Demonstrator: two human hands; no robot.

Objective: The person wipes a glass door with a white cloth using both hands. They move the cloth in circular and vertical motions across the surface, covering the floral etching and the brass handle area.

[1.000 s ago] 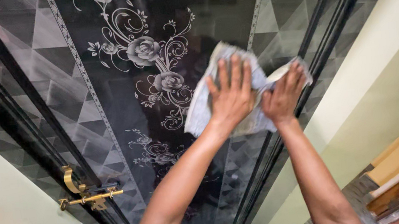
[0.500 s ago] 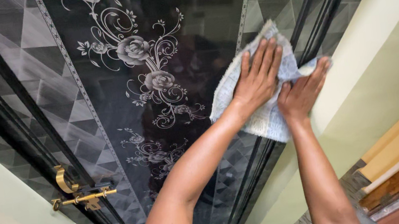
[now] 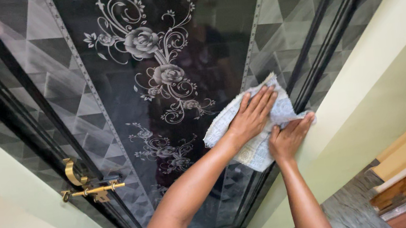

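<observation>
Pale cloth (image 3: 249, 147) under both hands, left hand (image 3: 252, 116), right hand (image 3: 288, 137)

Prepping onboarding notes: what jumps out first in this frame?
Two hands, left and right, press a pale cloth flat against the door, right of centre near its right frame. The glossy dark door fills the view, with a silver rose pattern down its middle. A brass latch sits at lower left.
</observation>
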